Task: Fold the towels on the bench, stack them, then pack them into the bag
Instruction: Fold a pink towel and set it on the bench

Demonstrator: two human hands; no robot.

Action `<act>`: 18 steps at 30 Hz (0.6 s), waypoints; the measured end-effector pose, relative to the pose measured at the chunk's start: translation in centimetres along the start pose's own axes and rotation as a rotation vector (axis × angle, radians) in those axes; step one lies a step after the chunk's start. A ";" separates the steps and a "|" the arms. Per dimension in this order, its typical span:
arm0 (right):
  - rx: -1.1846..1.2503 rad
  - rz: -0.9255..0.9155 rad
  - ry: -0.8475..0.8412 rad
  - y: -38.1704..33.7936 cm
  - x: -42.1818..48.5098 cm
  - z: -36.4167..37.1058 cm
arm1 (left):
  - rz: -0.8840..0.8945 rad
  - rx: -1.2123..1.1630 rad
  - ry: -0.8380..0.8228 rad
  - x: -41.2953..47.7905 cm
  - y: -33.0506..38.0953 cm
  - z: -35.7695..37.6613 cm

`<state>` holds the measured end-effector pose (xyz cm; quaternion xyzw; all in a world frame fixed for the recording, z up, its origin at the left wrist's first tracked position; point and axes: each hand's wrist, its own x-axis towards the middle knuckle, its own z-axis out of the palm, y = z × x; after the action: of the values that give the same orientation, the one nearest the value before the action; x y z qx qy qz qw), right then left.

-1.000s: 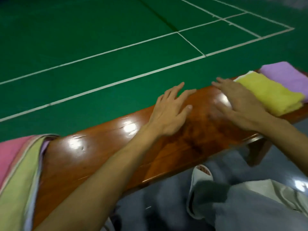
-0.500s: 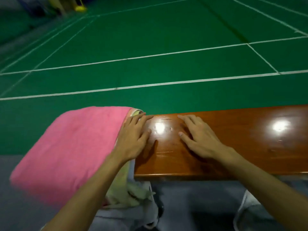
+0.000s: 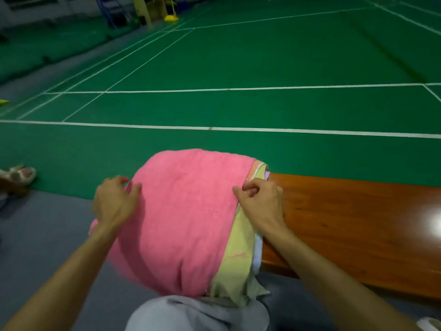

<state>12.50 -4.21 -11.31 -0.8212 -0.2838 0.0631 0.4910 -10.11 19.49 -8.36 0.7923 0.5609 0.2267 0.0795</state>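
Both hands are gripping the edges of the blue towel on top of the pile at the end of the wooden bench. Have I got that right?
Not quite: the top towel is pink, not blue. The head view shows the left hand and the right hand gripping the edges of the pink towel, which lies on top of the pile at the end of the wooden bench.

Was indoor sports hall with badminton-style courts. Green court flooring [image 3: 262, 56] bore white boundary lines [image 3: 310, 132]. Grey walkway [image 3: 47, 235] ran alongside. Glossy wooden bench [image 3: 358, 223] stood courtside. Blue metal frame [image 3: 106, 10] stood at far end.
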 end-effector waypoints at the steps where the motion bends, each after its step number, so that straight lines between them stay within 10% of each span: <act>1: -0.026 -0.011 0.035 -0.3 -0.1 0.2 | -0.028 -0.031 -0.003 0.0 -0.2 0.0; 9: -0.084 -0.092 0.072 -1.5 -0.7 1.0 | -0.030 -0.158 0.167 -1.7 1.3 -0.6; 18: 0.913 0.427 -0.091 -2.5 -0.4 -7.3 | 0.113 -0.387 0.070 -3.8 7.1 -4.3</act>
<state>13.98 -9.14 -5.50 -0.5587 -0.0741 0.3157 0.7633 -7.03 12.93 -2.85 0.7840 0.4640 0.3618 0.1978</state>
